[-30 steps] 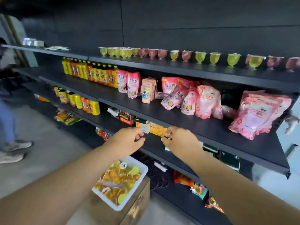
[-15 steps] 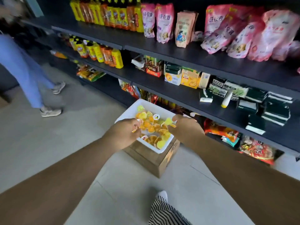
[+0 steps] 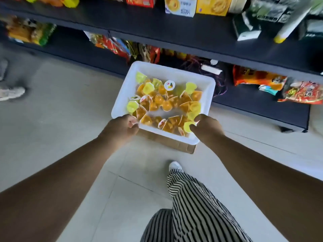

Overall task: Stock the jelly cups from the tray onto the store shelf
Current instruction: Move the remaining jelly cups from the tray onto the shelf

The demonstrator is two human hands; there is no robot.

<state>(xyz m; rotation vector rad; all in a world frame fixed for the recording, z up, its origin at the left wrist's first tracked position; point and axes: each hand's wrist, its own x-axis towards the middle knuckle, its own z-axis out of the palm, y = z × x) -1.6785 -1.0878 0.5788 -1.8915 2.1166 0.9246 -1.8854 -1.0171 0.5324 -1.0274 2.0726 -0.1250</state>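
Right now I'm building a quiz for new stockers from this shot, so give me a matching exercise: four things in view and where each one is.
Things:
1. white tray
2. cardboard box
3. left hand
4. right hand

Places:
A. at the tray's near right corner, on a yellow jelly cup
B. on the floor, under the tray
C. at the tray's near left corner
D. on top of the box, holding jelly cups

Pairs: 1-D, 2-B, 3-C, 4-A
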